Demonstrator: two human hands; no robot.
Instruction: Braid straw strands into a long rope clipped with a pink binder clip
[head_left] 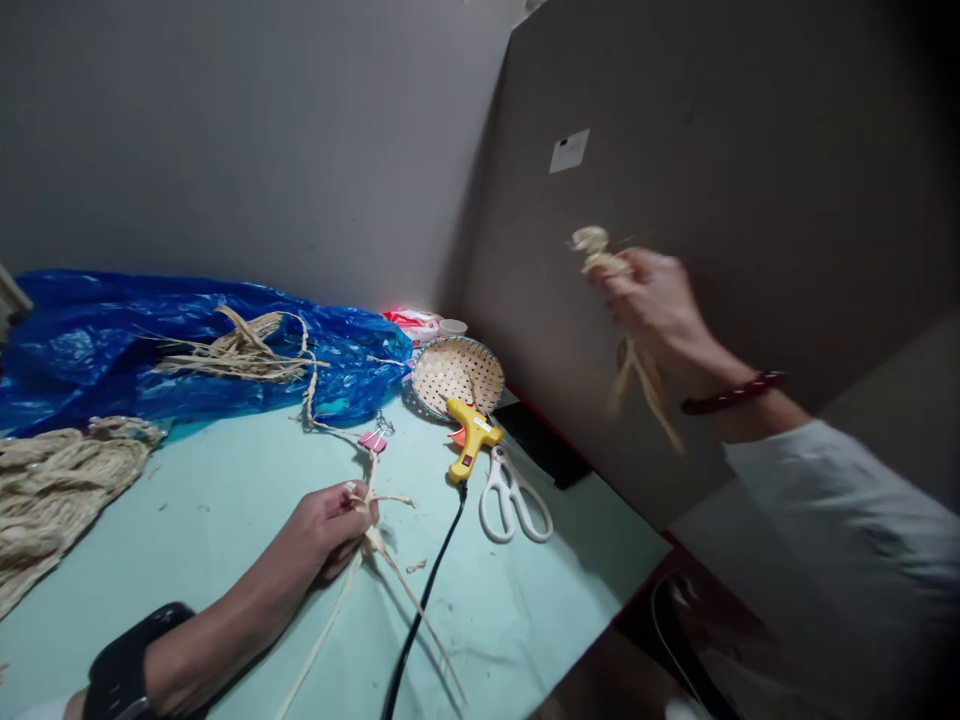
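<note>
My left hand (337, 530) pinches a pale straw braid (373, 475) low over the table, and several loose strands fan out below the fingers. A pink binder clip (373, 441) grips the braid just beyond my fingertips. Raised high on the right, in front of the dark wall, my right hand (652, 290) is closed around a bunch of straw strands (637, 385). A curled end sticks out above the fist, and the tails hang blurred beneath it.
A yellow glue gun (472, 438) with a black cord (427, 590) and white-handled scissors (514, 505) lie right of the braid. Behind stands a woven basket (457, 372). At left are a blue plastic sheet (97, 340), a straw bundle (251, 350) and braided coils (60, 490).
</note>
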